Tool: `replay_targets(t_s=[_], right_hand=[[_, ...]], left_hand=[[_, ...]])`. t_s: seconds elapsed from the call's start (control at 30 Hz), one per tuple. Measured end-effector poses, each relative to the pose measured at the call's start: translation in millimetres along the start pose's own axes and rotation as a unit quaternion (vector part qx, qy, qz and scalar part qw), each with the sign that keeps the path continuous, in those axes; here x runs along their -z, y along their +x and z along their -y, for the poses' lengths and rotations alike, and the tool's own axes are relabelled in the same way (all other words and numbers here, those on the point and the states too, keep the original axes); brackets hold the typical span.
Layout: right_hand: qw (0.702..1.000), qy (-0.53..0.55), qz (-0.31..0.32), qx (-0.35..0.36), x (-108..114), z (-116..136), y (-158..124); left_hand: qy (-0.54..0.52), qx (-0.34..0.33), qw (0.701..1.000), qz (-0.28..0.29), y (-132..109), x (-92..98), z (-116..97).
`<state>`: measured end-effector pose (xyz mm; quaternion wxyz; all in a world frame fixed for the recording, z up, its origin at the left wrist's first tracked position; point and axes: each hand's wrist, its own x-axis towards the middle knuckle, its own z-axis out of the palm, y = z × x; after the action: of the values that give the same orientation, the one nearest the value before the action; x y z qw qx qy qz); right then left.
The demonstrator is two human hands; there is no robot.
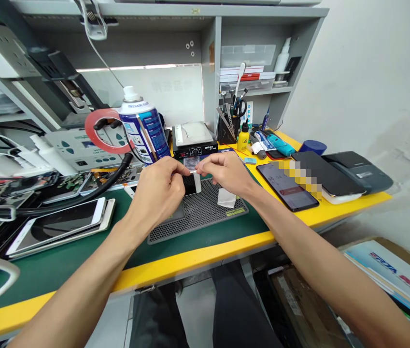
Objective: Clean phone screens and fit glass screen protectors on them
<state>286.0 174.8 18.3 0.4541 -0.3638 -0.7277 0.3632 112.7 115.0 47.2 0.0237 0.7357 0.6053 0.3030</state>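
My left hand [163, 186] is closed, its fingertips pinching the left edge of a small clear film [191, 166]. From the right, my right hand [226, 172] pinches the same clear film with thumb and forefinger. Just below the film is a phone with a white edge [193, 185], partly hidden by my left hand. The phone is over a grey perforated mat [205, 215]. A crumpled white wipe [226, 198] lies on the mat below my right hand.
A spray can [146, 130] and a red tape roll [94, 130] stand behind my left hand. A black heating device [195, 149] is at the back. Phones [60, 222] lie at the left, and another phone [287, 186] at the right, near a yellow bottle [243, 137].
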Motion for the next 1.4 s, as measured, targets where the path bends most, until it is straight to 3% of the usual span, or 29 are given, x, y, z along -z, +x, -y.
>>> replay_targets(t_s=[1.4], right_hand=[[1.0,0.009,0.016,-0.01,0.0,2.9,0.2]], left_hand=[[0.003,0.003,1.0,0.011,1.4,0.9,-2.4]])
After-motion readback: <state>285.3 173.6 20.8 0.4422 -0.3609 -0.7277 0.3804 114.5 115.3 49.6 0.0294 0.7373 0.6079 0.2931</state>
